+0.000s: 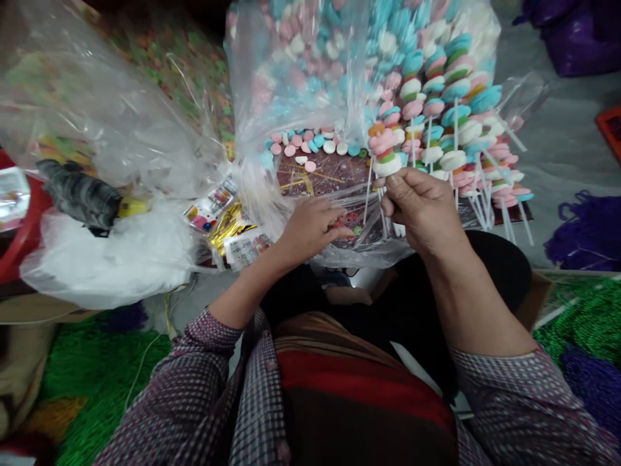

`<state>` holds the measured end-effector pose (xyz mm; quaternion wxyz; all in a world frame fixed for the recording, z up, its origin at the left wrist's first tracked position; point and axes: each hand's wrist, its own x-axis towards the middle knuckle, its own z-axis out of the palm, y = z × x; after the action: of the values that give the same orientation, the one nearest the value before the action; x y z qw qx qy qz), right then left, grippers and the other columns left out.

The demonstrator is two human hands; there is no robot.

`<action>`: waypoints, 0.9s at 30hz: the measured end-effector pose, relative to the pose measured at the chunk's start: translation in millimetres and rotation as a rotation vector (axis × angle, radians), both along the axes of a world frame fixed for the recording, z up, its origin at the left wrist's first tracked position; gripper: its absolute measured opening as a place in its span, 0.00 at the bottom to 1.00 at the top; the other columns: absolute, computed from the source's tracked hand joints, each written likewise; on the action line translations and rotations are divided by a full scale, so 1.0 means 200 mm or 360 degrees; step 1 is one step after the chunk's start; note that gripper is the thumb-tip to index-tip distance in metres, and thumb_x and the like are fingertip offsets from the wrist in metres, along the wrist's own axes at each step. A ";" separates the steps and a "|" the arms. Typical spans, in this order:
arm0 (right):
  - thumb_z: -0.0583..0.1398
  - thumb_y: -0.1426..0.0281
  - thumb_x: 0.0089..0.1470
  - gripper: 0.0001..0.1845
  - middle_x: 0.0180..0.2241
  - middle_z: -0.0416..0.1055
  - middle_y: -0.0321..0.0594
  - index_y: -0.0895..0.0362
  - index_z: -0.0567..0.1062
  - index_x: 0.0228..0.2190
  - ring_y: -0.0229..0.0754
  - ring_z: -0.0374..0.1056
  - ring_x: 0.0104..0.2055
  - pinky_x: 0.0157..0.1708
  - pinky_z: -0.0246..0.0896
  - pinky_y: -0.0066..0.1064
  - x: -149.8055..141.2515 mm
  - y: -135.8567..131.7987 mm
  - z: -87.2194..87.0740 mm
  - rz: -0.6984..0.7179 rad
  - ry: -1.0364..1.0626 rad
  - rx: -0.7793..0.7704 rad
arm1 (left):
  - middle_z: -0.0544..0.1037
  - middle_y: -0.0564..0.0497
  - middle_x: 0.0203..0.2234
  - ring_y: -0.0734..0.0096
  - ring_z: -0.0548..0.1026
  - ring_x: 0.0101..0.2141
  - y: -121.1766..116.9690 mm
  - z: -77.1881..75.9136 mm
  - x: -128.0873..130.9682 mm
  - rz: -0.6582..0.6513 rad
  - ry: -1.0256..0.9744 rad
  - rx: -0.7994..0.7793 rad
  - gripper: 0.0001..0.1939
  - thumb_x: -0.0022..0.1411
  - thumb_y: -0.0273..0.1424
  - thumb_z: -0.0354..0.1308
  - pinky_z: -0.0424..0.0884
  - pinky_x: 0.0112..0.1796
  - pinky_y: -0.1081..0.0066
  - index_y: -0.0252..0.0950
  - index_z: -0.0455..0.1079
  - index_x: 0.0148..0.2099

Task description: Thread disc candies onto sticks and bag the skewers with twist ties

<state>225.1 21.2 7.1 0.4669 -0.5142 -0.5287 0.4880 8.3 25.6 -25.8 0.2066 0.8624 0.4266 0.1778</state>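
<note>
My right hand (422, 207) is closed around the lower end of a marshmallow skewer (387, 147), which stands upright with pink, white, green and orange pieces stacked on it. My left hand (313, 226) reaches over crumpled clear plastic, its fingers apart and nothing visible in them. Just beyond those fingertips lie small red and green ring candies (345, 223), partly under the plastic. Loose pink, white and blue marshmallows (315, 144) are scattered on the dark red tabletop (325, 171). To the right of my right hand, many finished-looking skewers (456, 123) lie piled with white sticks pointing toward me.
A large clear bag of marshmallows (310, 65) fills the back. At left are a bag of orange and green candies (160, 71), a dark grey cloth-like bundle (80, 194), a white plastic bag (111, 252) and gold ties (230, 230). Purple material (585, 230) lies at right.
</note>
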 end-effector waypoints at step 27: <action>0.65 0.44 0.58 0.24 0.18 0.64 0.31 0.53 0.77 0.30 0.32 0.50 0.19 0.20 0.42 0.29 -0.01 -0.03 0.00 -0.0016 -0.0015 0.0007 | 0.82 0.37 0.45 0.46 0.80 0.48 0.17 0.20 -0.32 0.0145 0.1236 -0.0041 0.16 0.73 0.37 0.55 0.72 0.45 0.56 0.35 0.81 0.47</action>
<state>223.0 14.9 6.7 0.4679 -0.5180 -0.5294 0.4822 -55.3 59.2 13.3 0.0323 0.8430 0.5131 -0.1583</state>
